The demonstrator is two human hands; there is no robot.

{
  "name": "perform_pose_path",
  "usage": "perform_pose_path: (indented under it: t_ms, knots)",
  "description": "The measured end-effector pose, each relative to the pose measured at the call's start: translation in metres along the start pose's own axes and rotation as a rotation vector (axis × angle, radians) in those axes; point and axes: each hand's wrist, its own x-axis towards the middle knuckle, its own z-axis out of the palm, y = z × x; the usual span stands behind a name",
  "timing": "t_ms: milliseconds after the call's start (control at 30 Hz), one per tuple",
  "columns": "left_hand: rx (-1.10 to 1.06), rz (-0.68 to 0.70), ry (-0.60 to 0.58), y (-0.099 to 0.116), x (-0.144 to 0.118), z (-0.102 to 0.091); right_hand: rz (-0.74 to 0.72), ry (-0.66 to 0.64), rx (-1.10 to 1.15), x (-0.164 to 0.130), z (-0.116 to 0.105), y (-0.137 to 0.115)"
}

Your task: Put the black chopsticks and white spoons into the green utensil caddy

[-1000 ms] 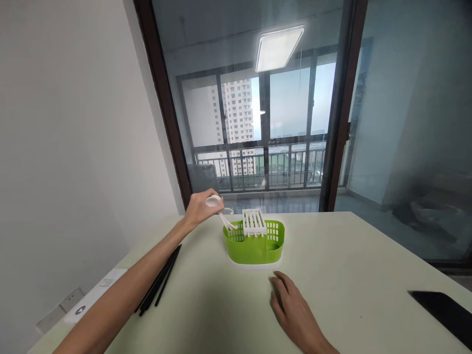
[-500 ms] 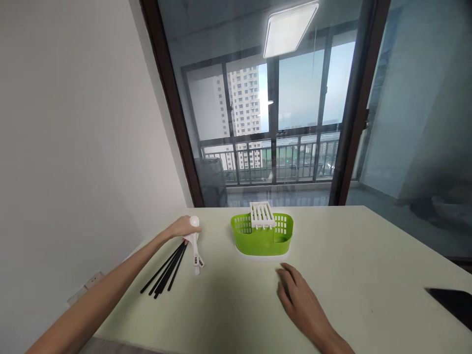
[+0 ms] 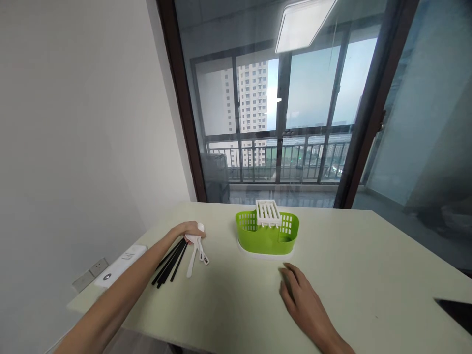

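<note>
At the left of the table, my left hand (image 3: 189, 229) is closed over several white spoons (image 3: 192, 261). One white spoon head shows past the fingers, and the handles fan out toward me. Right beside them lies a bundle of black chopsticks (image 3: 170, 264), their far ends close under the hand. My right hand (image 3: 303, 301) rests on the table with loosely bent, parted fingers and holds nothing. Just beyond it stands a green basket (image 3: 263, 242) with perforated walls and a white base. Across its middle sits a white slotted rack (image 3: 268, 213) with small hooks.
A white box (image 3: 123, 264) lies along the left table edge, near a wall socket (image 3: 99, 267). A dark flat object (image 3: 457, 313) is at the right edge. Behind the pale table (image 3: 354, 255) stands a glass door with dark frames.
The spoon handles have spread apart, one now slanting toward the chopsticks. My left hand stays over the spoons. The view has shifted, showing more of the white box; my right hand stays put.
</note>
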Motion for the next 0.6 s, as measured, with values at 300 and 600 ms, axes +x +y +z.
perform_pose_path:
  t_ms: [300,600]
  knots:
    - [-0.001,-0.052,-0.002,0.003,0.018,0.015,-0.015,0.019,-0.001,-0.002,-0.001,0.0]
    - [-0.012,-0.039,-0.011,0.004,0.023,0.014,0.011,0.005,0.0,-0.002,-0.005,-0.001]
